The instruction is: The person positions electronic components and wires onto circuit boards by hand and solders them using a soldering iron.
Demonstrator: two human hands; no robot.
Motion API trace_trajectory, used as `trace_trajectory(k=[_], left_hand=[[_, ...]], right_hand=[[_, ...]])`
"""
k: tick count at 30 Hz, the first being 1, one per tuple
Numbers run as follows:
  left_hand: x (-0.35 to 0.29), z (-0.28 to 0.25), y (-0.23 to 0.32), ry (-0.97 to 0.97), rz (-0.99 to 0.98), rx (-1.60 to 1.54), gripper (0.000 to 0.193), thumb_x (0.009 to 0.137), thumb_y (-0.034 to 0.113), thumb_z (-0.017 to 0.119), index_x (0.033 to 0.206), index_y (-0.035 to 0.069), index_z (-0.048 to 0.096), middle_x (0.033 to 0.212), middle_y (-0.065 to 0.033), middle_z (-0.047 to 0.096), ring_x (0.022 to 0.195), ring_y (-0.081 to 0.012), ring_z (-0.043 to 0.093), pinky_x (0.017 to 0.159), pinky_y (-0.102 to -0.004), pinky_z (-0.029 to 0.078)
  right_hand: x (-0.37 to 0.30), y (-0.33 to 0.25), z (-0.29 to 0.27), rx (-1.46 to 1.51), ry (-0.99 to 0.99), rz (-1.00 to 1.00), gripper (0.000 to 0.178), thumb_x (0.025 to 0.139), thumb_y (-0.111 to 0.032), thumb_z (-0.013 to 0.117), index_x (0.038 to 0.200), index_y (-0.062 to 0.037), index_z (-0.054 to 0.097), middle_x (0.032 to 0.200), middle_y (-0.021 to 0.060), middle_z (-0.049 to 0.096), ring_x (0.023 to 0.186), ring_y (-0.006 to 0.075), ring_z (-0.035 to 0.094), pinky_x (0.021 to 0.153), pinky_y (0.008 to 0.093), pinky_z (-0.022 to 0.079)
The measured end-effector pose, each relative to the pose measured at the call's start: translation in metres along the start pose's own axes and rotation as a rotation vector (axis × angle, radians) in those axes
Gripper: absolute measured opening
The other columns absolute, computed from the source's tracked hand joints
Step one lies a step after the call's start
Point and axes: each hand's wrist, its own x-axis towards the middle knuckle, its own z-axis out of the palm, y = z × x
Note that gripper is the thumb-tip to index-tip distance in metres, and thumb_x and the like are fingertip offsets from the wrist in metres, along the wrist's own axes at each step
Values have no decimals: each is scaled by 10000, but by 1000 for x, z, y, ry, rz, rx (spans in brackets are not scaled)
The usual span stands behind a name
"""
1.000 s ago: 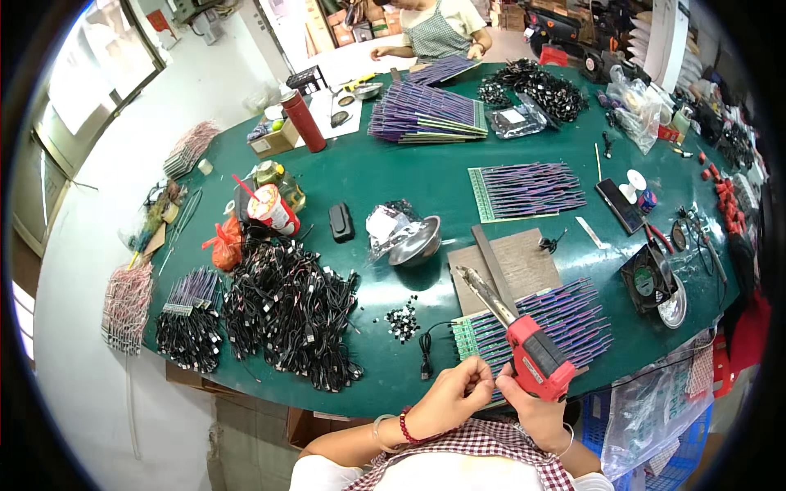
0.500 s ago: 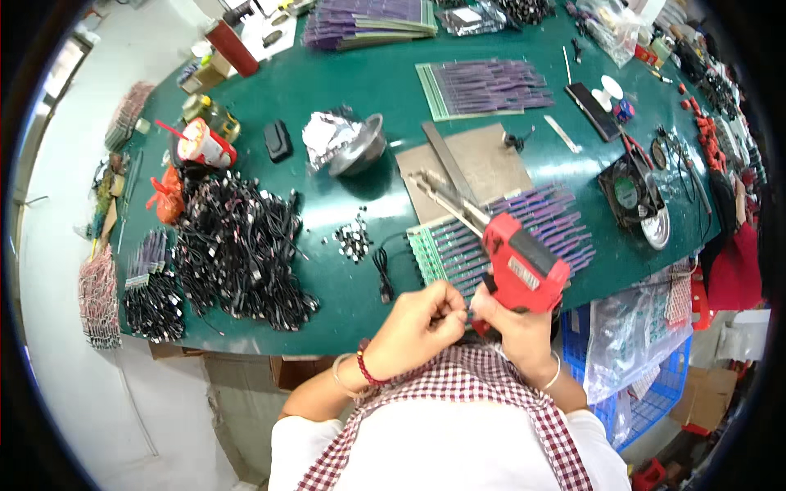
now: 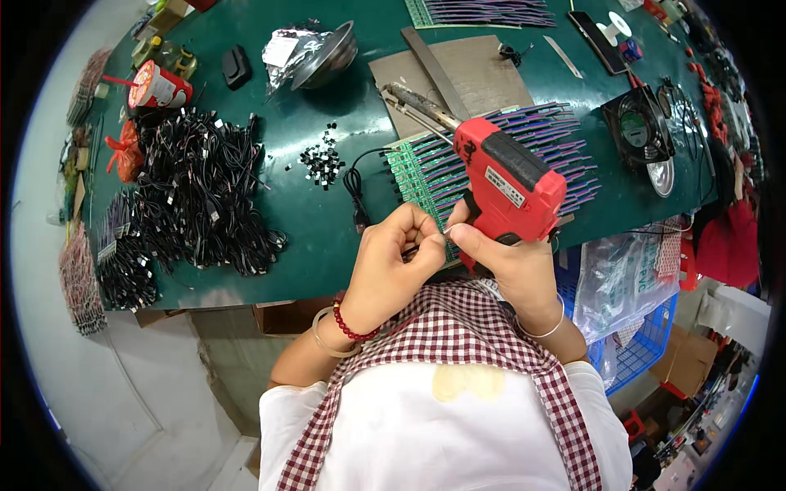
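Right hand (image 3: 517, 268) grips the red gun-shaped tool (image 3: 509, 176), aimed upper left; left hand (image 3: 391, 260) pinches nearby, perhaps steadying something tiny.

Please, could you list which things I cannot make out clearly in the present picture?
All in the head view:
- Red tool: lower part hidden behind right grip.
- Thin pale item by left grip: too small to identify.
- Upper purple strips: cut off by top edge.
- Brown box: partly hidden by table.
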Motion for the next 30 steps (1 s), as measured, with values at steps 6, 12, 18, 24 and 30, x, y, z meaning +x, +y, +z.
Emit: trace_trajectory(k=[6,12,18,24,30], left_hand=[[1,-1,-2,-6,42,69,45,857,28,552,843,10,513,721,41,520,640,-8,457,564,-167,368],[7,0,-4,70,36,-1,47,879,40,545,848,12,524,720,48,515,622,-4,434,540,-169,339],[7,-2,0,53,-11,8,76,895,71,534,837,21,533,687,69,485,588,10,390,501,-163,285],[5,-4,9,-57,-161,-148,51,864,32,551,840,-13,545,749,28,555,681,-17,477,613,-179,405],[5,1,6,-115,-78,-172,60,889,66,535,847,24,526,723,50,502,590,-1,401,513,-167,316]], right_hand=[[-1,-1,-1,-61,26,2,125,787,-38,674,903,-23,631,812,-9,628,719,47,574,626,214,466],[-1,4,-2,-81,44,31,128,790,-41,672,911,-26,632,816,-5,634,722,53,586,647,219,471],[4,6,-8,-47,53,-18,161,799,-15,673,949,-22,614,870,18,638,786,66,591,705,228,479],[1,7,-10,-34,-55,-121,247,800,16,662,1011,-22,540,929,32,595,827,74,571,711,227,476],[-4,2,-12,-132,-32,-73,228,802,-11,667,996,-20,548,871,27,585,776,72,568,675,224,468]])
